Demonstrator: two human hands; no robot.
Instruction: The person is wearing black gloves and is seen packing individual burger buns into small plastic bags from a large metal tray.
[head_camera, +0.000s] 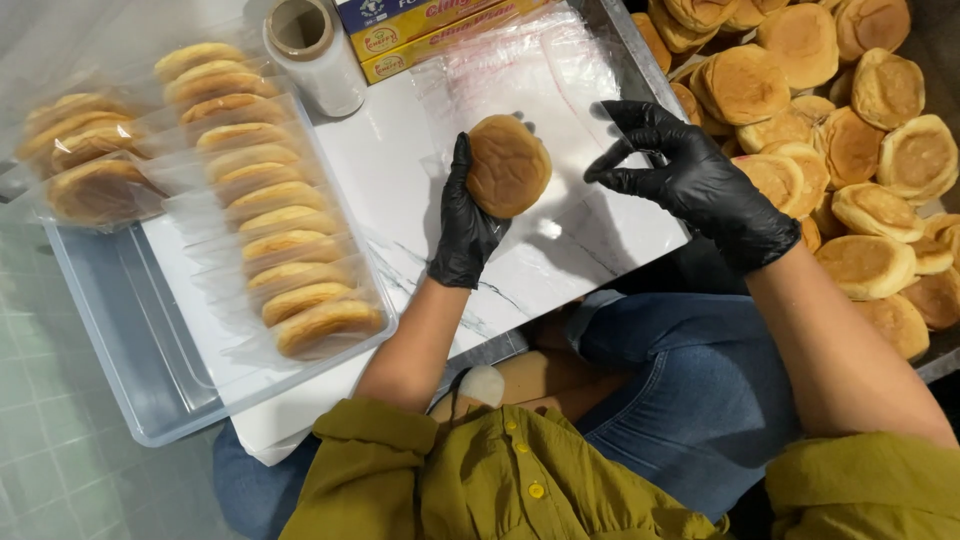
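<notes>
Head view. The left hand (466, 225), in a black glove, was curled round a single round bun (508, 166), fingers cupping its left edge and underside, and held it just above the white board (400, 170). The right hand (690, 180), also gloved, had thumb and forefinger pressed together; they appeared to pinch the edge of a clear plastic bag (520, 70) lying on the board, though the film was too faint to confirm. The other fingers were spread.

Judgement: the bun should be gripped lightly so the crust does not dent, and the bag mouth held wide before the bun meets it.

Wrapped buns (285, 250) stood in a row in a clear tray (130, 340) to the left; loose buns (860, 150) were heaped to the right. A film roll (315, 50) stood at the board's far edge.
</notes>
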